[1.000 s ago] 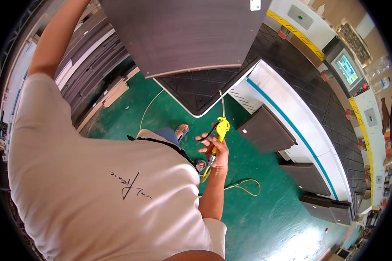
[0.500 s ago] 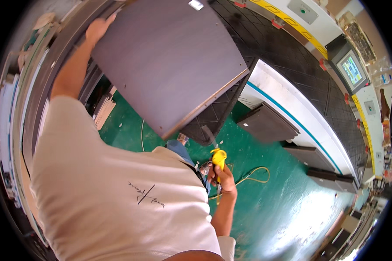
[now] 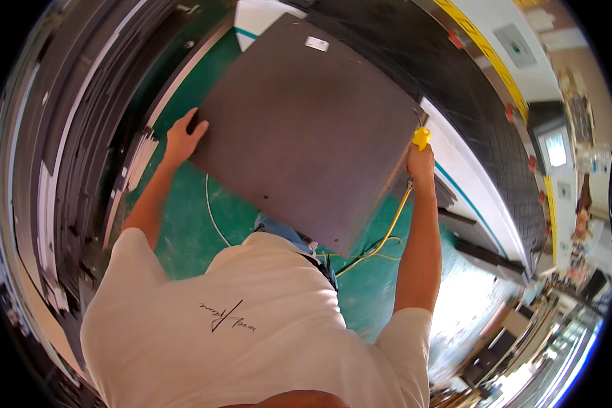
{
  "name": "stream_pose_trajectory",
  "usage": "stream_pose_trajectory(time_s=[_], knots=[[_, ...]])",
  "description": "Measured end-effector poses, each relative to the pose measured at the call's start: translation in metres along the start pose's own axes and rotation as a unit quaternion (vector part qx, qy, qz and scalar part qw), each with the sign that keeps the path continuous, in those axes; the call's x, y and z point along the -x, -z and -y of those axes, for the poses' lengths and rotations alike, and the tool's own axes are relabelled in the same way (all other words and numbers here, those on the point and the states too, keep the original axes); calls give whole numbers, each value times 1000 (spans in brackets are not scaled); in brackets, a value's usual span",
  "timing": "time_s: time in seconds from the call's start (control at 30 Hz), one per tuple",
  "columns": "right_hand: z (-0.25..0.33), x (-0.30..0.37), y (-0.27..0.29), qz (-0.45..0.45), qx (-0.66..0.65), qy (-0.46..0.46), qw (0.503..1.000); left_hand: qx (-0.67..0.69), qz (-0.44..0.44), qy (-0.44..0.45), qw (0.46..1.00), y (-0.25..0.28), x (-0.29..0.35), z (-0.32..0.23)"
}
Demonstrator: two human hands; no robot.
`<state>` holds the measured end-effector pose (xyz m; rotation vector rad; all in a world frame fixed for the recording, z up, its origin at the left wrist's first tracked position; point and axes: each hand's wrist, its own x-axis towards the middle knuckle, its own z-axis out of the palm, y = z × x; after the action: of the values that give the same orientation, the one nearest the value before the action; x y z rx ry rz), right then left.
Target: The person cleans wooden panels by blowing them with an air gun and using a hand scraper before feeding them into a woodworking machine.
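A dark panel (image 3: 289, 136) tilts across the frame's upper centre, a person's left hand (image 3: 180, 139) at its left edge, thumb parted from fingers, grip unclear. At centre right, the right hand (image 3: 421, 164) clasps a yellow air gun (image 3: 421, 138) beside the opposite edge. Steadying the panel and keeping the hose (image 3: 396, 219) slack should help.

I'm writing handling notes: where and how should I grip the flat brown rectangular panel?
The flat brown rectangular panel is probably best gripped by its left and right edges, coming from either side: its broad face shows no handle. The left hand is at one edge; the right hand holds a yellow blow gun.
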<state>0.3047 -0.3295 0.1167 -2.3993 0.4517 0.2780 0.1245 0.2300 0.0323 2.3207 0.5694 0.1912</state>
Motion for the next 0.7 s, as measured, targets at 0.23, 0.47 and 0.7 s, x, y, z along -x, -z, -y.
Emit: stream_pose_trajectory(time_s=[0.23, 0.47, 0.7], knots=[[168, -7, -108, 94, 23, 167, 981, -74, -144, -51, 985, -31, 50, 12], [190, 29, -102, 289, 58, 200, 935, -117, -66, -95, 986, -68, 70, -35], [90, 94, -5, 413, 133, 305, 848, -125, 30, -238, 963, -116, 51, -90]])
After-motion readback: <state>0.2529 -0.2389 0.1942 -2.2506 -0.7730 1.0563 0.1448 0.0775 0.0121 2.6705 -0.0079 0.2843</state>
